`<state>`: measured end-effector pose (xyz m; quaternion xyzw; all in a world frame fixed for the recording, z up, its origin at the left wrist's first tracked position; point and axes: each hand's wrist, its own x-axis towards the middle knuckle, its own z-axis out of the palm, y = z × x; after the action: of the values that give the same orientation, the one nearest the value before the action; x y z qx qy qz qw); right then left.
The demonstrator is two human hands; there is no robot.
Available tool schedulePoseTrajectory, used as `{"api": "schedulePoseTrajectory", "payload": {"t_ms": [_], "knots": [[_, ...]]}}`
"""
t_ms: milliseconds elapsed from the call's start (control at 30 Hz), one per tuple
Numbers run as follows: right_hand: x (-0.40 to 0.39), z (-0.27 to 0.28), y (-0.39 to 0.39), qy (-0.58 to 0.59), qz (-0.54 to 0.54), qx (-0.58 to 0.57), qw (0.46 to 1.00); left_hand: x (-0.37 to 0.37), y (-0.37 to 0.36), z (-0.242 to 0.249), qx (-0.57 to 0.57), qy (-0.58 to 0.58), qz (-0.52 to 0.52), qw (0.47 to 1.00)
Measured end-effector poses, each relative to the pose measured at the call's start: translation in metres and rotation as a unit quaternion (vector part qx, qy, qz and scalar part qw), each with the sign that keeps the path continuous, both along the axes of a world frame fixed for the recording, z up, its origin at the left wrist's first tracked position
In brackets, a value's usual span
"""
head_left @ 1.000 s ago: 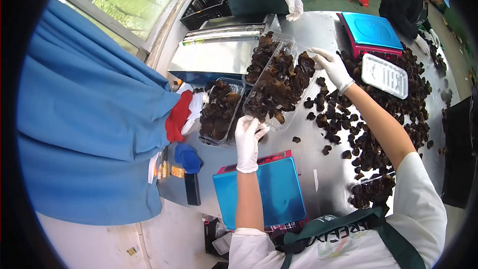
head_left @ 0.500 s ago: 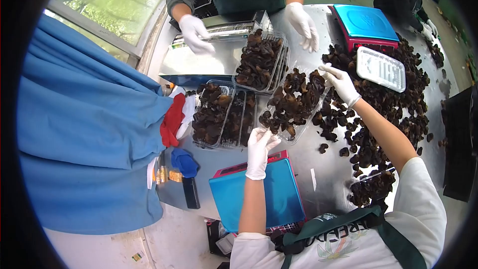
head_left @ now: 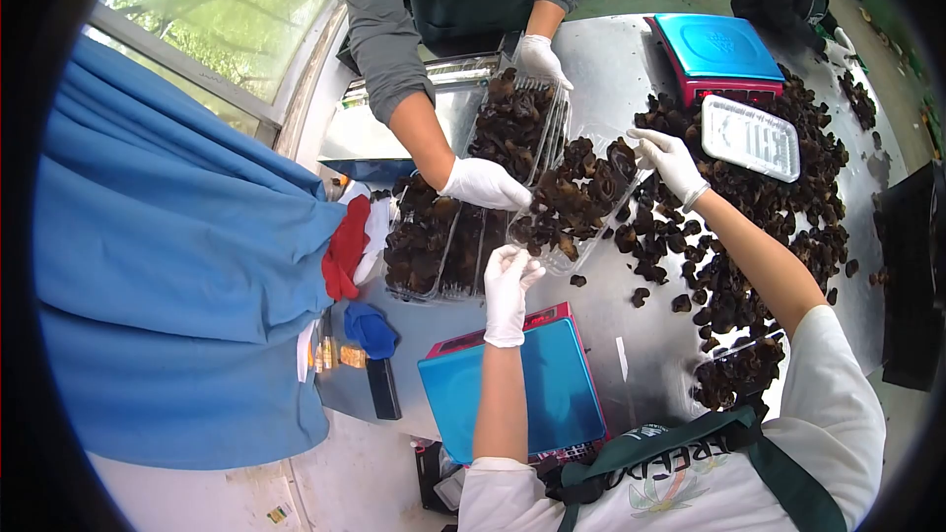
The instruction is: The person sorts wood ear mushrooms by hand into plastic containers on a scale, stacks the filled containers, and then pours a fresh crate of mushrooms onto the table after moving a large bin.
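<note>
Between my gloved hands is a clear plastic tray heaped with dark wood ear mushrooms. My right hand pinches the tray's right edge. At its lower left corner, my left hand has its fingers curled in against the rim; the clear plastic makes the exact contact hard to see. Across the table, a co-worker's gloved hand reaches to the same tray's left side. That person's other hand is at the far end of a stack of filled trays.
More filled trays stand left. A blue-topped scale is near me; another scale stands far right. Loose mushrooms are piled on the right, with a white tray on top. A blue cloth and phone-like black object lie left.
The co-worker has leaned in; one hand has come across to the tray between my hands, the other down to the stacked trays. My left hand has shifted slightly left; my right has barely moved.
</note>
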<state>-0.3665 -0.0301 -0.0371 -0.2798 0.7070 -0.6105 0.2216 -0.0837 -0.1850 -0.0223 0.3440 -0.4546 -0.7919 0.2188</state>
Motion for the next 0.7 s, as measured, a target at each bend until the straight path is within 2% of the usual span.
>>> {"api": "schedulePoseTrajectory", "payload": {"t_ms": [300, 600, 700], "knots": [[0.003, -0.008, 0.013, -0.049, -0.026, -0.039, 0.998, -0.006, 0.01, -0.001, -0.019, -0.008, -0.023, 1.0], [0.007, -0.014, 0.028, -0.044, -0.034, -0.027, 0.998, -0.006, 0.02, -0.015, 0.002, -0.017, -0.038, 0.999], [0.009, -0.014, 0.033, -0.057, -0.031, 0.009, 0.998, -0.004, 0.023, -0.019, 0.01, -0.02, -0.038, 0.999]]}}
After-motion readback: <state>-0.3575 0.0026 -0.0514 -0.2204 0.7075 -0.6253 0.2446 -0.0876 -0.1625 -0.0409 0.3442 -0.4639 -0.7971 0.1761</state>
